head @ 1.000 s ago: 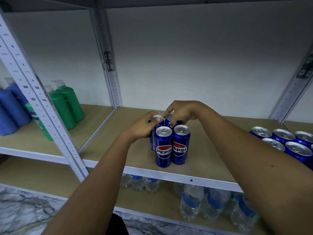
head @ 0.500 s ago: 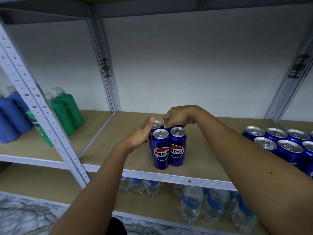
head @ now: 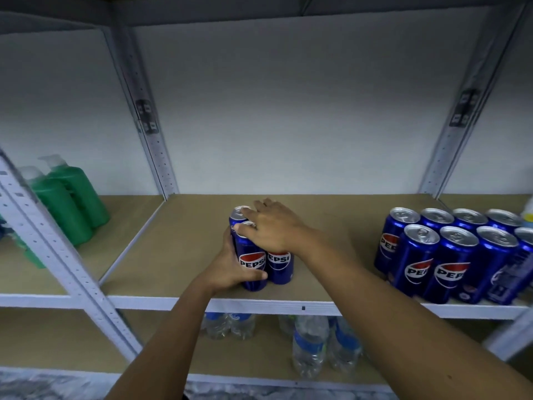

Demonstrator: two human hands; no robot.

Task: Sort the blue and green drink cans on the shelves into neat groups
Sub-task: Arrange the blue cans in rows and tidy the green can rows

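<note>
At left of frame, 2 green pump bottles [head: 67,202] stood on the side shelf. At centre, the left hand [head: 230,265] wrapped the front-left can [head: 251,262] of a small cluster of blue Pepsi cans on the middle shelf [head: 178,246]. The right hand [head: 272,226] lay flat across the cluster's tops, gripping nothing. At right, a larger Pepsi group [head: 450,255] stood in 2 rows. Water bottles [head: 311,345] lined the lower shelf.
</note>
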